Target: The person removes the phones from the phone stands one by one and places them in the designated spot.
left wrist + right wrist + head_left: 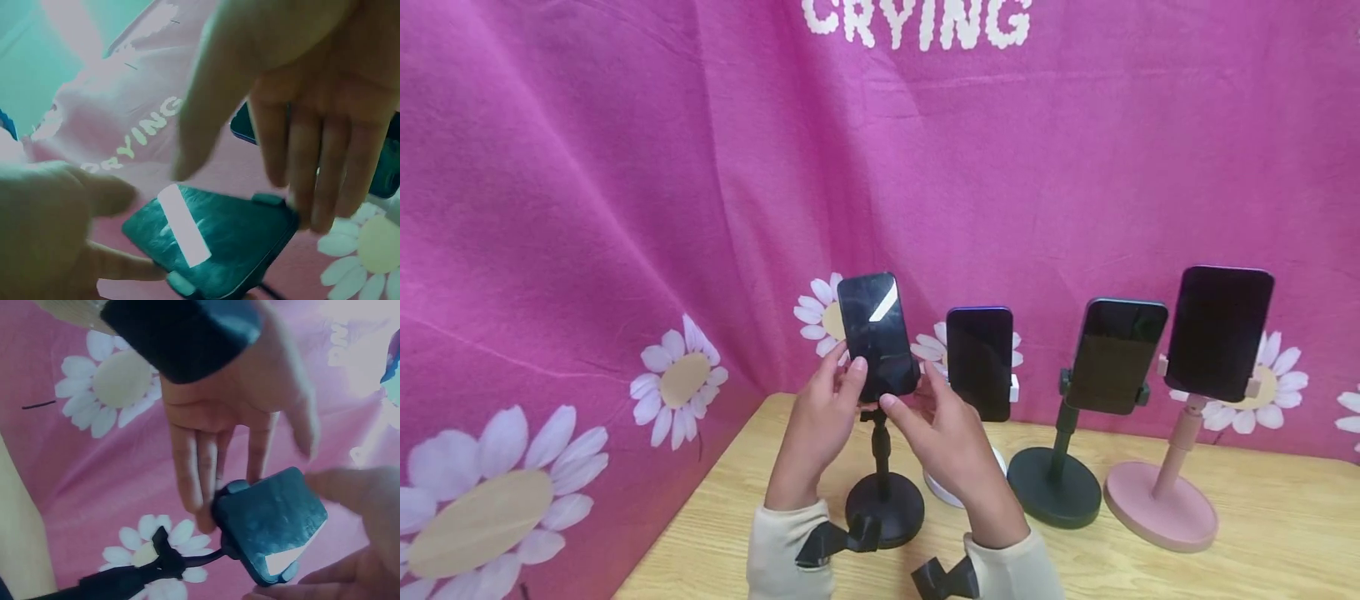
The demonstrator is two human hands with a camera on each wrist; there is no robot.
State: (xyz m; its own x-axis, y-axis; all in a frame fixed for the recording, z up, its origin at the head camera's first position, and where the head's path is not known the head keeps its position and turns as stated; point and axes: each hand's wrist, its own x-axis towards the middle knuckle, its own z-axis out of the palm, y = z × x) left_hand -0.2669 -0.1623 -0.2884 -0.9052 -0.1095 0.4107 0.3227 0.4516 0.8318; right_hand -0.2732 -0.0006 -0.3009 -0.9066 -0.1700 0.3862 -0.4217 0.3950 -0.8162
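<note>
Head view from above, facing back edge of table (730, 500), tilted wrist views closer, hazy, seemingly sharing one phone (876, 342)

Cream sleeves (772, 554), glossy black wrist straps (822, 545)

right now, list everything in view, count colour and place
Black stand: one, black, leftmost in row
White stand: one, white, second
Dark green stand: one, dark green, third
Pink stand: one, pink, rightmost
Leftmost phone: one, black, in black stand
Second phone: one, dark, in white stand
Third phone: one, dark, in dark green stand
Rightmost phone: one, dark, in pink stand
Table: one, pale wood, under the stands
Backdrop: one, magenta, behind the table
Flowers: at least six, white, on backdrop
Lettering: one word, white, CRYING, upper backdrop
Wrist straps: two, black, on sleeves
Sleeves: two, beige, on forearms
Left grip: one, bare, leftmost phone's left side
Right grip: one, bare, leftmost phone's lower right
</note>
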